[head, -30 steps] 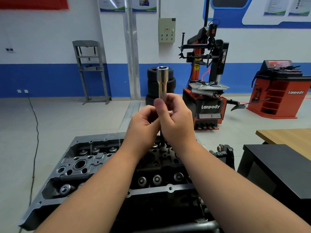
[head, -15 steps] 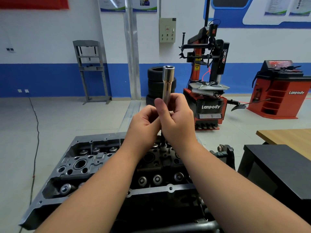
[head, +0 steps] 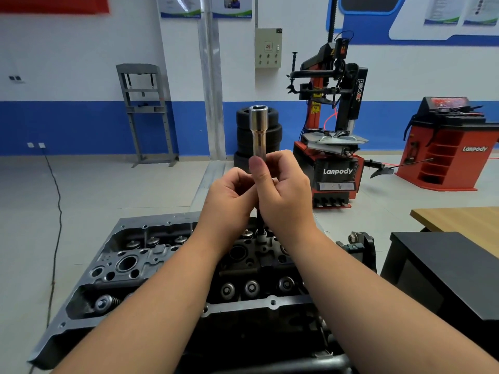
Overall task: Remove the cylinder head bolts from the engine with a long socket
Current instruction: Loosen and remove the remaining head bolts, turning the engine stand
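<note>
One long socket (head: 258,130) stands upright above the engine (head: 151,265), its open end up and its lower end hidden inside two hands. The left hand (head: 229,197) curls its fingers round the lower part of the tool; the right hand (head: 283,190) grips it too, thumb pressed up along the shaft. Below the hands a dark shaft runs down to a bolt (head: 261,234) in the head, the join hard to make out. Three valve springs show on the near row right of the arms, three on the far row. Behind, one stack of tyres (head: 272,136), partly hidden, and two red machines.
</note>
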Demonstrator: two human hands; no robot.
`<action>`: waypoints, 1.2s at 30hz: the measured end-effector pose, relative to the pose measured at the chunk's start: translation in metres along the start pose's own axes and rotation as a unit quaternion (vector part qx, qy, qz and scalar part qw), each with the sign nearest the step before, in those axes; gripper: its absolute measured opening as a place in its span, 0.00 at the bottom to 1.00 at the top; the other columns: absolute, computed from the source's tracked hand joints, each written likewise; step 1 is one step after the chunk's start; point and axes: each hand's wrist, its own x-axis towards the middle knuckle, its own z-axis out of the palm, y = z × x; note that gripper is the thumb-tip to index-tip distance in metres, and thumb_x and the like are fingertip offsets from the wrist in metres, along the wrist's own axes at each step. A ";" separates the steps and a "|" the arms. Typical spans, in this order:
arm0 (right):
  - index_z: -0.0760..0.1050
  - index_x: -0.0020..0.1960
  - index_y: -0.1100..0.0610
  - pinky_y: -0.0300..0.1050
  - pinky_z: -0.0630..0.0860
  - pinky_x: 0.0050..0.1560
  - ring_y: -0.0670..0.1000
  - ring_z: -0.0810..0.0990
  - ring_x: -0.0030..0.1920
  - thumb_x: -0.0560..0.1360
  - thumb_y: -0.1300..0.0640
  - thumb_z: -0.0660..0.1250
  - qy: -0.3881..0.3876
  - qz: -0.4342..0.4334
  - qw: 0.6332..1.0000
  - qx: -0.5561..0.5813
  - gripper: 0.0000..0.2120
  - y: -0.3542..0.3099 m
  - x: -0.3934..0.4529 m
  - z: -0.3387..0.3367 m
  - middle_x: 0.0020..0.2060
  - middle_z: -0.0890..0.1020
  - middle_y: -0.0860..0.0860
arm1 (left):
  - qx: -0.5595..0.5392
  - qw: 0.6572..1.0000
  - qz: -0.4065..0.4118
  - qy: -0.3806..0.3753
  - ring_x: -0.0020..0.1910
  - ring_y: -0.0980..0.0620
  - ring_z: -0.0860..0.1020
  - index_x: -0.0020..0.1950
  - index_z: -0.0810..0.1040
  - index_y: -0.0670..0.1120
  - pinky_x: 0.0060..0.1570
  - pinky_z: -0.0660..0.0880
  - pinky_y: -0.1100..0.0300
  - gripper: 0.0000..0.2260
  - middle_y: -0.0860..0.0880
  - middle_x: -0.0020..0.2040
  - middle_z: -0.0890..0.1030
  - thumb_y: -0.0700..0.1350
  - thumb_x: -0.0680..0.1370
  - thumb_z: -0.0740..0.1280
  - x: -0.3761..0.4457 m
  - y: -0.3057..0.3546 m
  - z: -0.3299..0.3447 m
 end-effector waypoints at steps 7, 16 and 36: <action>0.75 0.50 0.55 0.29 0.73 0.40 0.43 0.81 0.42 0.82 0.50 0.58 0.003 0.010 1.000 -0.006 0.11 0.002 0.000 0.002 0.41 0.82 0.45 | -0.030 0.998 -0.009 -0.061 0.43 0.55 0.84 0.51 0.84 0.49 0.42 0.81 0.62 0.14 0.50 0.43 0.86 0.51 0.86 0.61 -0.004 0.001 0.003; 0.74 0.47 0.47 0.29 0.72 0.39 0.45 0.80 0.39 0.81 0.50 0.64 0.003 0.005 1.000 0.017 0.04 0.000 0.000 -0.001 0.39 0.82 0.48 | -0.028 0.999 -0.005 -0.038 0.44 0.51 0.84 0.50 0.84 0.51 0.43 0.83 0.53 0.12 0.46 0.46 0.86 0.58 0.79 0.71 -0.002 0.000 0.001; 0.79 0.52 0.59 0.30 0.74 0.43 0.41 0.82 0.43 0.83 0.51 0.59 -0.004 0.023 1.000 0.017 0.14 0.006 0.002 0.000 0.41 0.83 0.44 | -0.042 0.997 -0.021 -0.061 0.41 0.55 0.84 0.47 0.86 0.53 0.40 0.80 0.62 0.15 0.51 0.41 0.86 0.53 0.86 0.61 -0.003 0.002 0.002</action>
